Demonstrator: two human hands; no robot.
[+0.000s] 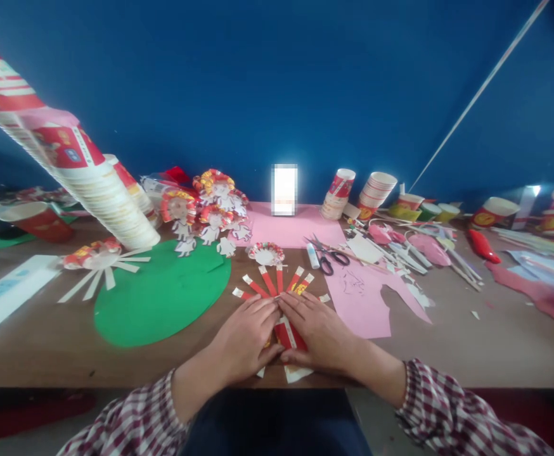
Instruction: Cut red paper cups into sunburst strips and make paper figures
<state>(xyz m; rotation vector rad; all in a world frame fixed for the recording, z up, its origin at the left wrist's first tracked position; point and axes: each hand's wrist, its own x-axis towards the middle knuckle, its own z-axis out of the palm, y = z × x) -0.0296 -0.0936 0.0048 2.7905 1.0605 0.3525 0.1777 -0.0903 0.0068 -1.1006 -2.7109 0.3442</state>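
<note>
Both palms press down on a red paper cup (292, 335) cut into strips, which lies splayed flat near the table's front edge. My left hand (246, 330) covers its left part, fingers stretched out. Over the right part lies my right hand (319, 329), flat as well, its fingertips meeting the left ones. Red and yellow strips with white ends fan out beyond the fingertips; the cup's middle is mostly hidden. Just past them sits a small curled paper ring (265, 253) with a white centre.
Left of the hands is a green paper oval (158, 304), with a strip-cut cup (99, 258) beside it. Paper figures (215, 218) and leaning stacked cups (110, 196) stand behind. Rightward lie scissors (325, 265), a small white tube (312, 256), pink paper (360, 310) and scraps.
</note>
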